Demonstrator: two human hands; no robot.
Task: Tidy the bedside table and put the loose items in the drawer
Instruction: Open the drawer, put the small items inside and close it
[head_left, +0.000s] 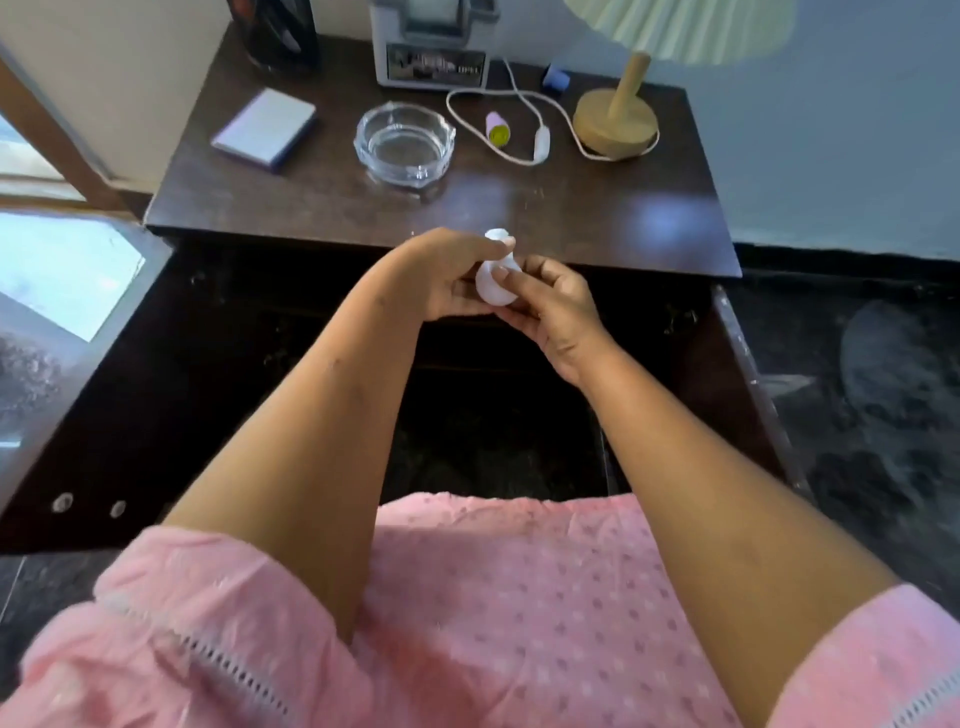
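Head view, looking down over the bedside table (322, 202) and the open drawer (493, 415) pulled out toward you below its near edge. Both of your hands meet just over the table's near edge, above the far end of the drawer cavity, and share one small white bottle (492, 286). Your left hand (447, 280) curls its fingers around the body and pinches the narrow top with thumb and forefinger; your right hand (550, 306) closes its thumb and fingertips on the rounded lower part. Whether the cap is being tightened cannot be told from here.

If the cap is loose, seat it fully before you let go, so the bottle does not leak in the drawer. Then lower the bottle into the drawer and lay it where it will not roll; the drawer's interior is dark, so place it by feel, not by dropping.

Loose items appear to be left on the tabletop: a small notepad (265, 127) at the far left, a glass ashtray (404, 143) near the middle, and a small pink-and-yellow tube (497, 130) lying inside the loop of the lamp cord (519, 98). Lift that tube straight up so you do not snag the cord or its switch (542, 144). The wooden lamp base (615, 117) likely stays where it is.
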